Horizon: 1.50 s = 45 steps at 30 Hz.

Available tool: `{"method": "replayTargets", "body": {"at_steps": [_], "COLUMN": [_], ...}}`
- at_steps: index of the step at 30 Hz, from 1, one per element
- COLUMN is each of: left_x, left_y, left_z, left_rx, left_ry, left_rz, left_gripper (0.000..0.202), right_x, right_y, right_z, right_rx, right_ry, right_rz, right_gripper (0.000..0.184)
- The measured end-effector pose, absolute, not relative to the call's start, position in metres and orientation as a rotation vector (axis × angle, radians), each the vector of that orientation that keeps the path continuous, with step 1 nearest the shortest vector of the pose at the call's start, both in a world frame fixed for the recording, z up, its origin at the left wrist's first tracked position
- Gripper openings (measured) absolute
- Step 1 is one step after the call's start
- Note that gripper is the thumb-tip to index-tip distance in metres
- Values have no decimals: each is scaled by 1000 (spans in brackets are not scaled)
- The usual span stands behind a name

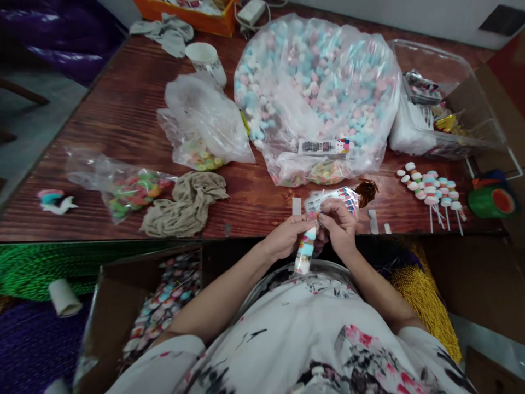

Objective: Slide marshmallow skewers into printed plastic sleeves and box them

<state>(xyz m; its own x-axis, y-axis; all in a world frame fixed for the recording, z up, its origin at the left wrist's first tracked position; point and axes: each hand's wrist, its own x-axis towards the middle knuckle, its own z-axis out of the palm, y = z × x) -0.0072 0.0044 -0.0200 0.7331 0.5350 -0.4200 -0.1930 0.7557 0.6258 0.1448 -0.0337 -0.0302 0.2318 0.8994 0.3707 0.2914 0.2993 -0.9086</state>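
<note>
A marshmallow stick [305, 253] in a clear wrapper hangs below my fingers at the table's front edge, in pastel white, blue and pink. My left hand [290, 236] is closed on its upper end. My right hand [339, 229] pinches at the same end from the other side, its fingertips meeting those of my left hand. What exactly lies between the fingertips is too small to make out. Just behind my hands lie printed clear wrappers [346, 196] and a bundle of brown-gold twist ties [367, 192].
Behind stands a large bag of pastel marshmallows [320, 71]. Several marshmallow skewers [431, 189] lie at right, near green tape [490, 201] and a clear bin [484, 126]. Gummy candy bags [135, 191], a cloth [186, 205] and a mug [207, 61] are left. Below, a box [102, 317] holds finished-looking sticks.
</note>
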Motion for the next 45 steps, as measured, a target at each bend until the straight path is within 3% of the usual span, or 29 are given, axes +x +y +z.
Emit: {"method": "replayTargets", "body": {"at_steps": [4,9,17,24,26,29,33,37,40,45], "left_x": [-9,-14,-21,-23,-23,-25,-28,-25,-19,-6], "left_y": [8,8,6,-6,-5,4,15,15,14,8], "left_z": [-21,-23,-17,-10,-12,-12,-8,-8,-6,-8], "left_rx": [613,643,769,2190,2344,2076,1226,863,1108,2028], "left_ry": [564,476,352,706,725,727,649,570,577,690], "left_rz": [332,192,25,359,436,448,125,-103,-90,381], "left_gripper": [30,23,32,20,21,25,28,33,33,25], "right_x": [173,191,187,169,168,171,180,193,192,189], "right_y": [-37,-33,-42,-45,-42,-47,-59,-58,-53,-46], "right_z": [-9,4,5,1,0,3,3,-6,-12,-13], "right_rx": [-1114,-953,-856,-1372,-1493,-1502,-1163,-1026,-1106,-1439], "right_ry": [-2009,-2502,-2513,-2524,-2505,-2389,-2323,-2409,-2430,-2225], "right_rz": [237,176,202,260,312,144,32,70,121,362], "right_gripper": [31,45,22,13,12,13,26,19,14,12]}}
